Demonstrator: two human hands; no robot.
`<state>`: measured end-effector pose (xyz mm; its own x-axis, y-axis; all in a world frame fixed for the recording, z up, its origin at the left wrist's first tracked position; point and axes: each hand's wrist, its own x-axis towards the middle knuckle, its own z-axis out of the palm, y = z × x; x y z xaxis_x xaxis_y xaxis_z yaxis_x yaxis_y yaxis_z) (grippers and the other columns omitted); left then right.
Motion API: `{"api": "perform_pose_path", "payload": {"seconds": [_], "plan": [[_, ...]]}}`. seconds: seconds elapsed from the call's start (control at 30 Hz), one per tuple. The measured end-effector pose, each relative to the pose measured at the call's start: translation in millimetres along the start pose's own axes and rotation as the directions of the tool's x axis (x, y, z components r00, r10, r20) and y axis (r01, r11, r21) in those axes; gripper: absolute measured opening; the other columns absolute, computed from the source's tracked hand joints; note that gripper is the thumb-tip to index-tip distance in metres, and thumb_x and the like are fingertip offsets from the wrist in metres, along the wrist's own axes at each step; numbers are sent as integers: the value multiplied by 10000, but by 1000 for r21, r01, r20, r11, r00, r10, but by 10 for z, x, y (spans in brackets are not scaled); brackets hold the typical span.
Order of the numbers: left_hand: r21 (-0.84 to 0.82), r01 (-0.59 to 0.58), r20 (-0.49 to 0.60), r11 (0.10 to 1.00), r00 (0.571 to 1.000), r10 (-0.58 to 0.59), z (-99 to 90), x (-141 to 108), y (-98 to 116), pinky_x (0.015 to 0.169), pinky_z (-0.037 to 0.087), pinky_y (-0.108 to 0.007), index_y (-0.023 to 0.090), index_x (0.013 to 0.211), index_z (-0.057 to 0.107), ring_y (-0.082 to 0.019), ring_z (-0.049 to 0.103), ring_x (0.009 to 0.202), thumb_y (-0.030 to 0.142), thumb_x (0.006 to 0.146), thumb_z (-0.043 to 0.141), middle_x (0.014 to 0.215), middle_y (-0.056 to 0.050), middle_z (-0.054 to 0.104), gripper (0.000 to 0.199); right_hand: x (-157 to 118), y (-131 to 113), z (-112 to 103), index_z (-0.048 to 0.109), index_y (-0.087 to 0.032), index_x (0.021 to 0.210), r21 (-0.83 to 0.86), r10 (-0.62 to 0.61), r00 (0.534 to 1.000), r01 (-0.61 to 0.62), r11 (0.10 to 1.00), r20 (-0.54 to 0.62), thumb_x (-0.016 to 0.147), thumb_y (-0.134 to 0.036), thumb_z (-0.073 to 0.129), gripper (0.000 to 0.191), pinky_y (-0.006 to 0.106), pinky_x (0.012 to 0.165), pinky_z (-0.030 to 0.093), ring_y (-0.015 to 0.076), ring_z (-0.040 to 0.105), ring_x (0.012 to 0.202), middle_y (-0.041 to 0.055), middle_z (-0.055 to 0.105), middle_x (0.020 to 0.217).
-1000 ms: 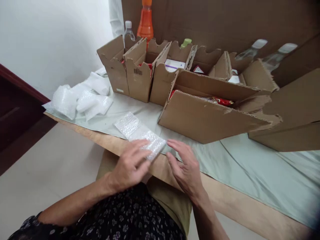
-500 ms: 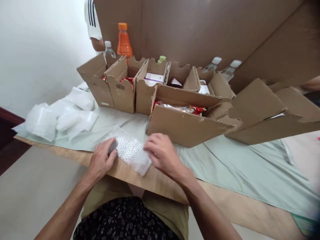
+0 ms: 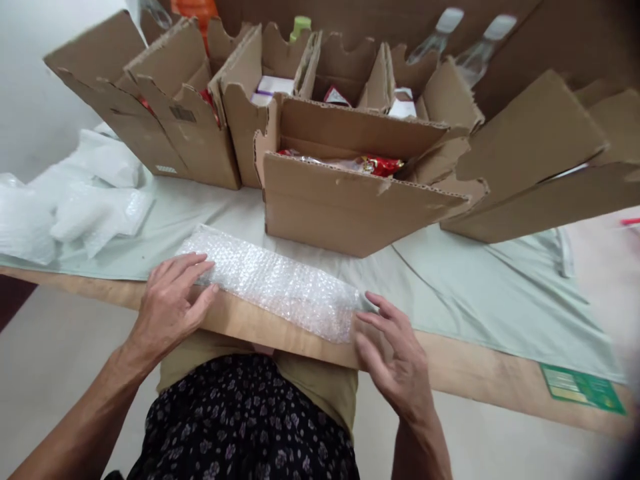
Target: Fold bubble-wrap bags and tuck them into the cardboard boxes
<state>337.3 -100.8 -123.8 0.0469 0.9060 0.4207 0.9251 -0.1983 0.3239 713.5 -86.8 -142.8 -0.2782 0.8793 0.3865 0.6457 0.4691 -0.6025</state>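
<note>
A long strip of bubble wrap lies flat and slightly slanted along the table's front edge. My left hand rests on its left end with the fingers stretched out and the thumb apart. At the other end is my right hand, fingers spread, close beside the strip's right edge; whether the fingertips touch it I cannot tell. Just behind the strip stands an open cardboard box with red and clear plastic packets inside.
More cardboard bins stand in a row behind, holding small boxes and packets. Clear bottles rise at the back. Crumpled bubble wrap is heaped on the left. A green card lies at the right front edge of the cloth-covered table.
The bubble wrap, shorter and folded before, now stretches out longer to the right. My right hand has moved right and its fingers have spread. The view has tilted down and come closer.
</note>
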Motion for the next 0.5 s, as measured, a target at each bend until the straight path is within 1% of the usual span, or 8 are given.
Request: {"api": "perform_pose_path", "payload": {"seconds": [0.07,0.1,0.17,0.23,0.27,0.33,0.4,0.5], "plan": [[-25,-14,41,1000,999,15,23,15,43,1084,499,-578,255,1235,692,-370,635,1292,334,972,616,1317,-106,721,285,43,-64,59,652,-256,1326,-24,-70,993,73,997,91,971,-347,667,366,540,1055,559,327,597,1365,135,594,1505],[-34,-21,68,999,997,23,52,15,63,1098,492,-585,254,1233,696,-372,622,1313,329,966,615,1327,-105,718,288,57,-65,98,640,-252,1353,-51,-101,987,108,993,127,970,-367,670,401,549,1047,556,340,594,1366,142,594,1508],[-34,-26,116,999,993,29,125,8,99,1089,499,-588,241,1210,711,-373,623,1305,320,959,606,1324,-113,718,283,67,-15,184,665,-251,1313,-106,-152,978,169,980,145,997,-323,632,326,539,1022,551,339,616,1340,130,640,1463],[-22,-18,140,1000,990,21,182,-1,132,1062,513,-581,217,1180,724,-370,638,1270,301,956,593,1311,-131,720,273,65,67,254,707,-260,1200,-127,-206,973,218,968,102,1026,-236,580,217,503,988,547,315,656,1288,96,706,1375],[-20,-11,145,1000,989,14,197,-2,146,1057,516,-576,207,1173,727,-366,640,1262,288,954,589,1311,-138,717,271,69,104,275,716,-263,1160,-120,-226,971,234,965,75,1035,-208,563,205,486,973,544,302,674,1262,80,730,1333],[-23,-2,147,1000,989,5,198,2,168,1071,510,-565,196,1172,724,-353,635,1268,264,949,589,1321,-143,710,270,97,143,286,719,-273,1151,-82,-231,972,234,969,37,1049,-218,558,199,460,946,542,284,704,1211,59,760,1266],[-28,1,149,1000,989,3,177,12,177,1093,498,-559,193,1173,716,-342,630,1280,251,944,596,1321,-140,707,265,151,123,255,725,-287,1159,-26,-193,981,194,981,27,1061,-275,552,199,455,944,546,276,724,1168,42,774,1227],[-34,4,160,999,987,1,142,19,166,1096,493,-571,193,1188,702,-343,622,1287,255,932,619,1324,-142,703,276,225,39,153,747,-313,1152,80,-102,992,97,992,68,1063,-346,539,229,456,971,563,272,736,1143,19,784,1206]]}}
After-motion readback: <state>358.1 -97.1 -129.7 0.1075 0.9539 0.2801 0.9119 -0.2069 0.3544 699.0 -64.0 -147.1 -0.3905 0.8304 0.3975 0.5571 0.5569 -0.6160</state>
